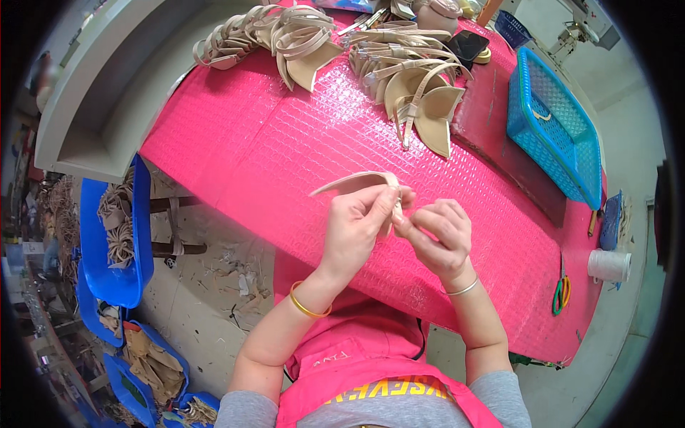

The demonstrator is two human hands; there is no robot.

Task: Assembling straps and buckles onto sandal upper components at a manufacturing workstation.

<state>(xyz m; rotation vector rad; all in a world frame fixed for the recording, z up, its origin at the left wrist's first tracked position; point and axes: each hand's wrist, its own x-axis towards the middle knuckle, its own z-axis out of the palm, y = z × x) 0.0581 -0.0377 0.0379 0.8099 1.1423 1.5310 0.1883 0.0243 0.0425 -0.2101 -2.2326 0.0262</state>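
Note:
Over the pink-covered table [250,157], my left hand [354,227] grips a beige sandal upper [360,180], its curved flap pointing left. My right hand [444,241] is closed beside it, thumb and forefinger pinching the upper's thin strap [397,212] just below the left fingertips. Some of the strap is hidden by the fingers. Farther back lies a pile of similar beige uppers with buckled straps [421,93]. Another overlapping row of beige uppers [303,46] is at the back left.
A dark red board [499,143] lies right of the piles, with a light-blue basket [524,118] by it. Green-and-orange-handled scissors [561,289] and a white thread spool [609,266] are at the right edge. Blue bins [143,235] of parts stand left, below a grey shelf [93,93].

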